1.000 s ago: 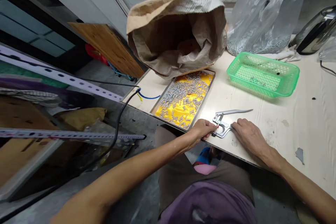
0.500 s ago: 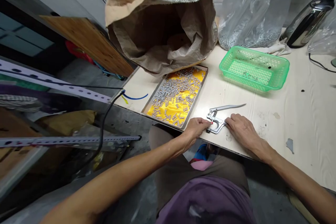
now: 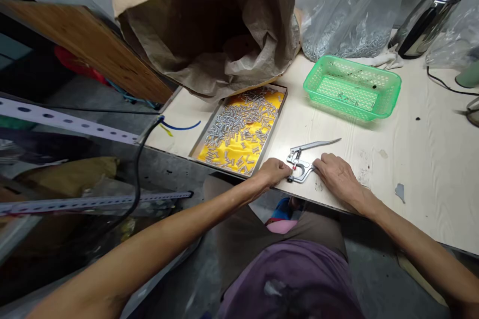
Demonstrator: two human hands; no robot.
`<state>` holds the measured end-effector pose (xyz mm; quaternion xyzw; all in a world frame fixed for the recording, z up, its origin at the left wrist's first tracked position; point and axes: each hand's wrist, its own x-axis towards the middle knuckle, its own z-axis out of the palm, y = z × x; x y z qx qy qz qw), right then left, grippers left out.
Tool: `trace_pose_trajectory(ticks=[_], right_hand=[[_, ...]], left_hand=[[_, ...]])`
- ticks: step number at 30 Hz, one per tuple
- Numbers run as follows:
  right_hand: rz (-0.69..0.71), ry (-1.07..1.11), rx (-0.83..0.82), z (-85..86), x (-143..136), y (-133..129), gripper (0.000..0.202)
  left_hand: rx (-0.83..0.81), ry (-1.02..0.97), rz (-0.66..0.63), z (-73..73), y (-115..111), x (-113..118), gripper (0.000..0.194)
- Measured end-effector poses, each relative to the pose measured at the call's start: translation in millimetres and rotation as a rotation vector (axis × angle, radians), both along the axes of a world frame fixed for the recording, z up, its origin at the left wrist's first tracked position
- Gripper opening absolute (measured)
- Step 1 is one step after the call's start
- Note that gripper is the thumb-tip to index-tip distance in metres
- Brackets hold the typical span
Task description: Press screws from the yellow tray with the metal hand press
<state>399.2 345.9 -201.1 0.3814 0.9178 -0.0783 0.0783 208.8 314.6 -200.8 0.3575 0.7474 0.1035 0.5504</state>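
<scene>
Silver snap-fastener pliers (image 3: 299, 163) lie on the table near its front edge, handles pointing right and spread apart. My right hand (image 3: 337, 173) has its fingers closed on the end of the lower handle. At the jaw end, my left hand (image 3: 275, 172) is in a pinch, fingertips against the jaw beside a small red part. Whatever sits in that pinch is too small and hidden to make out. Just left of my left hand is a shallow tray (image 3: 268, 135) lined with yellow cloth, holding many small ridged metal pieces like springs or screws.
A large open paper-lined sack (image 3: 209, 72) leans over the tray's far end. Behind the pliers stands a green basket (image 3: 389, 102) with a few small pieces. Farther back are a clear plastic bag (image 3: 344, 15) of metal parts and a steel kettle (image 3: 430, 20). A black cable (image 3: 139, 169) hangs at left.
The whole view has shifted, so the table and hands appear slightly farther left and higher. Both hands keep their places at the pliers, and the handles remain spread.
</scene>
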Motion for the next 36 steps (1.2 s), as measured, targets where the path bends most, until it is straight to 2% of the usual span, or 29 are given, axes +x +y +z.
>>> trace_pose_trajectory(ticks=[4,10,16,19,21,26,29,31,33,34,36], right_hand=[[0.014,0.019,0.022,0.2,1,-1,0.017],[0.004,0.017,0.041,0.1,1,-4,0.016],[-0.039,0.09,0.198,-14.4,2,-13,0.016],[-0.044,0.135,0.308,-21.1,4,-17,0.017],[-0.041,0.169,0.348,-21.9,6,-19,0.018],[-0.016,0.202,0.342,-17.4,9,-18,0.02],[-0.02,0.193,0.374,-15.4,7,-14,0.021],[-0.027,0.209,0.384,-17.1,8,-12,0.023],[-0.02,0.273,0.361,-26.9,15,-13,0.029],[0.003,0.331,0.33,-36.5,21,-14,0.033],[0.021,0.485,0.244,-64.6,35,-19,0.058]], left_hand=[[-0.016,0.002,-0.099,0.9,3,-4,0.02],[-0.046,-0.083,-0.056,2.3,-1,0,0.018],[-0.04,-0.008,-0.122,4.5,-1,4,0.017],[-0.017,0.004,-0.082,1.4,-5,6,0.009],[-0.002,0.033,-0.036,-0.7,-9,9,0.009],[0.048,0.05,-0.003,-7.1,-19,15,0.008],[0.03,0.001,0.029,-8.1,-14,13,0.022],[0.032,-0.005,0.051,-2.8,-11,12,0.03],[0.051,0.008,0.069,4.8,-12,16,0.031],[0.057,0.018,0.08,7.2,-14,21,0.029],[0.043,0.033,0.104,5.1,-22,34,0.021]])
